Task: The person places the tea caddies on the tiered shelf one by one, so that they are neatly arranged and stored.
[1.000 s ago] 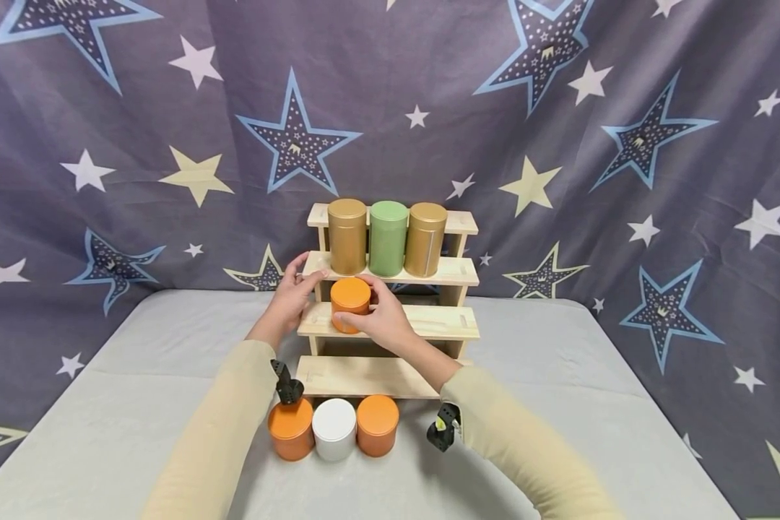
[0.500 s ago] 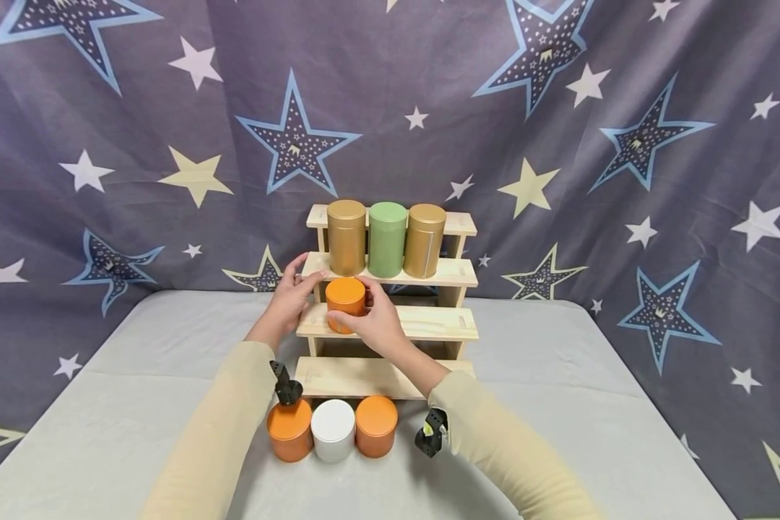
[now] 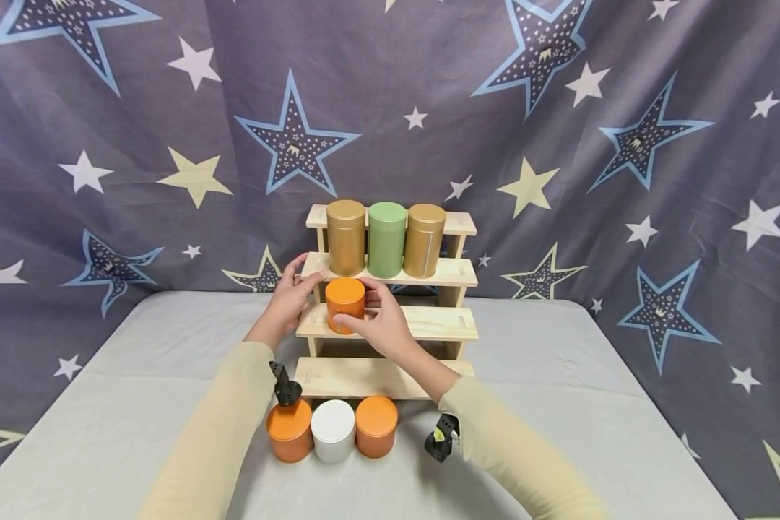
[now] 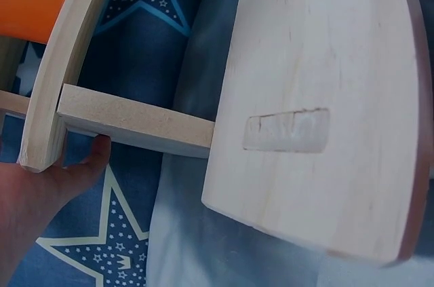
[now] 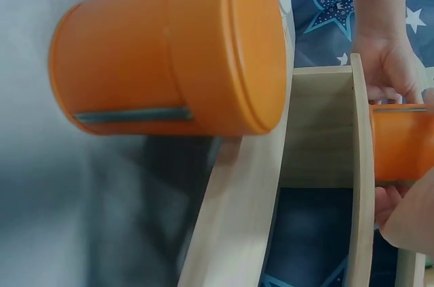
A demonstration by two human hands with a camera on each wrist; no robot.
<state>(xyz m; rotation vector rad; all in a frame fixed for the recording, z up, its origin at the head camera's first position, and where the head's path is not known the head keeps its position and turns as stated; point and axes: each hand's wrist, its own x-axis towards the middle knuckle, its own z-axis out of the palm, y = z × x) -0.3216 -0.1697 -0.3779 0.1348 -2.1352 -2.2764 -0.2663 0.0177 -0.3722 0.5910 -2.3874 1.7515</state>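
Note:
An orange tin (image 3: pixel 345 306) stands upright near the left end of the third tier down on a stepped wooden shelf (image 3: pixel 438 325). My right hand (image 3: pixel 386 325) holds it from the right, thumb across its front and fingers towards its back. In the right wrist view that tin (image 5: pixel 403 144) is partly covered by the hand. My left hand (image 3: pixel 289 297) grips the left end of the tier above, its thumb on the board; some of its fingers are hidden. In the left wrist view, a digit of the left hand (image 4: pixel 41 195) lies against the wooden frame.
Two gold tins (image 3: pixel 347 242) with a green tin (image 3: pixel 386 242) between them stand on the second tier. In front of the shelf, a white tin (image 3: pixel 334 431) stands between an orange tin (image 3: pixel 289 437) and another orange tin (image 3: pixel 376 427). A starred curtain hangs behind.
The orange tin has slid slightly left along its tier with my right hand. Since half a second ago, my right thumb and wrist have shifted slightly right while the tin stays. My left hand keeps its place.

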